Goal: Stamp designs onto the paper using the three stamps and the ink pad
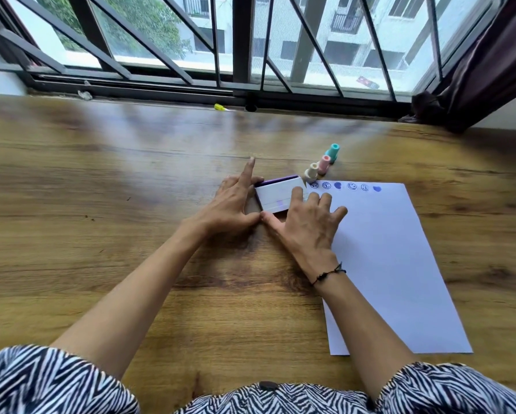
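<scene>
A white ink pad case (pixel 276 194) with a purple strip along its far edge lies on the wooden table, its lid down. My left hand (pixel 231 206) grips its left side, index finger raised. My right hand (pixel 306 221) rests flat on its right part, thumb at the near corner. Three small stamps stand upright in a row just beyond it: cream (pixel 311 171), pink (pixel 324 164) and teal (pixel 332 153). The white paper (pixel 394 264) lies to the right, with a row of several purple prints (pixel 345 186) along its far edge.
The wooden table (pixel 101 204) runs up to a barred window (pixel 245 49). A small yellow object (pixel 219 107) lies at the sill. A dark curtain (pixel 490 70) hangs at the far right. My striped sleeves fill the near edge.
</scene>
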`<state>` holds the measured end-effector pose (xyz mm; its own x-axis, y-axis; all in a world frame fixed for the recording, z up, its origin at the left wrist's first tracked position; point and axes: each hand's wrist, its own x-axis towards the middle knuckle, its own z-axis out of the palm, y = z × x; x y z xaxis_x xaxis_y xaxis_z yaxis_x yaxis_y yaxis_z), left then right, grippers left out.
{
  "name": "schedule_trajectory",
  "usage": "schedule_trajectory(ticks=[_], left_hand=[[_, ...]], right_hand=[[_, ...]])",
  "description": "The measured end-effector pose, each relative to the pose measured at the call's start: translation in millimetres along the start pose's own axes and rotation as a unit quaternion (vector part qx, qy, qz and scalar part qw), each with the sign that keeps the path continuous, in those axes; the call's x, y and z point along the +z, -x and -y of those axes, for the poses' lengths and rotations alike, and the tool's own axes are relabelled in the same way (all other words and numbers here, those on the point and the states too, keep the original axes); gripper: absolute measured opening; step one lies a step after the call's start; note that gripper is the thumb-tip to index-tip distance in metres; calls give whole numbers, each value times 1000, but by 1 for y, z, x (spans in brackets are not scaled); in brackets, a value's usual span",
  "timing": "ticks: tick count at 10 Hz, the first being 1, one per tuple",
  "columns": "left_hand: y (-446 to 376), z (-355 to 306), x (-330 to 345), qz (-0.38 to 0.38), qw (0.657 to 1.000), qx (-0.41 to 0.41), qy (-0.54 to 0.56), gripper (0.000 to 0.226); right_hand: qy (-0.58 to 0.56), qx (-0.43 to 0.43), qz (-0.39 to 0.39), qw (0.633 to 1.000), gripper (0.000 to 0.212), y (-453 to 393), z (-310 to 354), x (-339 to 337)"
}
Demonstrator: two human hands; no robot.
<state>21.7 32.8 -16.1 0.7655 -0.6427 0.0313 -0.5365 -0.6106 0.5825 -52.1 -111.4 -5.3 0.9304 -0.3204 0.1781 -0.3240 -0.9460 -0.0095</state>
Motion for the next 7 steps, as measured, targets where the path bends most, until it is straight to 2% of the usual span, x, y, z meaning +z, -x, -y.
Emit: schedule_trajectory(ticks=[5, 7], left_hand=[[1, -1, 1, -5, 1000, -7, 3, 100], [0, -4, -1, 2, 1000, -20, 19, 97]], right_hand=[[-3, -36, -1, 999, 75, -7, -3, 1], [0, -42, 33, 999, 76, -8, -5, -7]])
